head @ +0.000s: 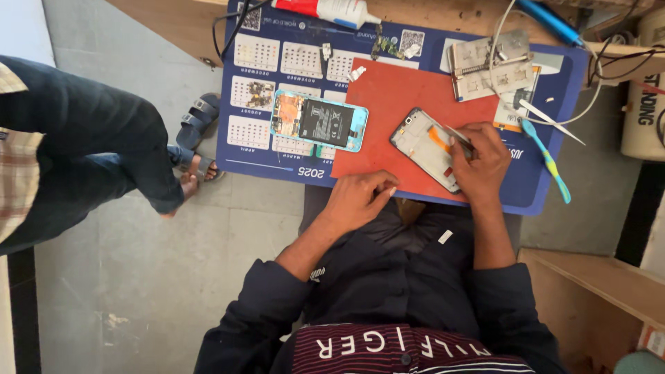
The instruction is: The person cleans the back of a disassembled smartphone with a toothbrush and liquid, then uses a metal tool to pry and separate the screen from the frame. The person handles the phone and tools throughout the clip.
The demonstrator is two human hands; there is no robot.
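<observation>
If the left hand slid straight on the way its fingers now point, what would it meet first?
The left hand rests at the edge of the red mat, fingers curled and pointing toward the right. Going on, it would probably meet the phone frame under the right hand.

A grey phone frame [424,147], orange ribbon showing, lies tilted on the red mat [388,104].

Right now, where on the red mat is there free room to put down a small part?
The red mat is bare between the blue opened phone and the phone frame, and along its top edge. The right side is crowded: right hand, metal jigs, tweezers.
</observation>
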